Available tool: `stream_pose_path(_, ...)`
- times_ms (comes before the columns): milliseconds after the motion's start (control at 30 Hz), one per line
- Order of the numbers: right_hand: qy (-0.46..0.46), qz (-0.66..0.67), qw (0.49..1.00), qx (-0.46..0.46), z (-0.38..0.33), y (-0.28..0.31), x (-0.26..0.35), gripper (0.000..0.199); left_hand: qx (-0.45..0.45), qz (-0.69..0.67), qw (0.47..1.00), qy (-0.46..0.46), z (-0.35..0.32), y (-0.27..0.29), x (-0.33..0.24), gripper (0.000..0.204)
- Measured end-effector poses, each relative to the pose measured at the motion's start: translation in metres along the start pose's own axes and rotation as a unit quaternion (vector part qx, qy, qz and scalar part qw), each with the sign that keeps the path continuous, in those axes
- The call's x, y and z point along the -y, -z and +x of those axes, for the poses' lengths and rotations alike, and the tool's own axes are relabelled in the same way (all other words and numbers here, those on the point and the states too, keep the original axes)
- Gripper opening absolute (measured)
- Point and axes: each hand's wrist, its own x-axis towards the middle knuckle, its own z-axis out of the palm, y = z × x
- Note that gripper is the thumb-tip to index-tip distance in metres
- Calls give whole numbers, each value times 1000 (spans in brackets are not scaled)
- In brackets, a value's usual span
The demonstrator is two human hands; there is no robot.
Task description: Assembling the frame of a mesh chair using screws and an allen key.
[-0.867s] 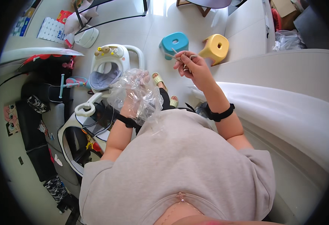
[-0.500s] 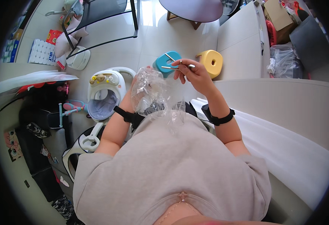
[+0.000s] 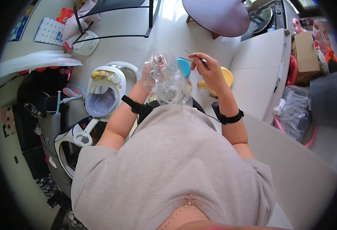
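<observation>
Left hand: your left hand point(image 3: 151, 73) sits at about 11 o'clock from your chest, fingers curled shut around a crumpled clear plastic bag point(image 3: 168, 82).
Bag: it hangs from that fist down toward your grey shirt point(image 3: 176, 165), hiding most of the hand.
Right hand: your right hand point(image 3: 208, 71) is at about 1 o'clock, closed in a pinch on thin metal tweezers point(image 3: 193, 58), whose tips point to 10 o'clock, near the bag's top.
Wrists: a black strap point(image 3: 228, 117) circles each.
Floor: a blue stool point(image 3: 183, 67) and a yellow stool point(image 3: 226, 76) lie behind your hands; a white baby seat point(image 3: 103, 88) stands at 9 o'clock.
</observation>
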Motion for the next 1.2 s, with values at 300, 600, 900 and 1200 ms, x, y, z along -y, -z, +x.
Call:
stream_pose_path(300,8,-8,997,81,80,54,-43,20,-63,-38,980,-186,53,18,0,28)
stream_pose_path(600,-117,147,982,-3,157,43,-51,23,-105,-90,947,-291,86,-39,-31,22)
stream_pose_path(900,-149,255,942,-158,230,16,-29,26,-93,69,962,-248,126,-68,-122,52)
stream_pose_path(1200,-93,302,917,-244,276,-12,-26,24,-77,151,972,-161,144,-88,-187,38)
